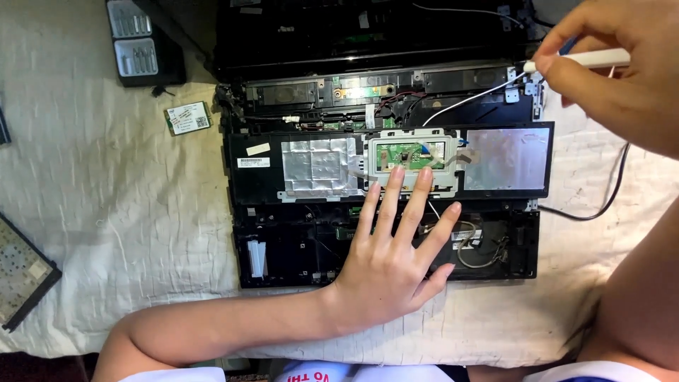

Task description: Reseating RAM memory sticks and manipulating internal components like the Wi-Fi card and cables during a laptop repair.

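Observation:
A taken-apart black laptop (311, 255) lies on a white cloth. Its flipped palm-rest panel (247, 191) carries silver foil patches and a touchpad board (410, 154) with a green circuit. My left hand (396, 258) lies flat, fingers spread, on the laptop base, with its fingertips touching the lower edge of the touchpad board. My right hand (612, 67) is at the top right, gripping a white-handled tool (587, 59) whose tip points at the right hinge area (527, 88), beside a white wire.
A small green circuit card (188, 117) lies on the white cloth (106, 212) to the left. A black case with silver parts (141, 42) sits at top left. A keyboard piece (21, 276) pokes in at the left edge. A black cable (608, 198) runs off right.

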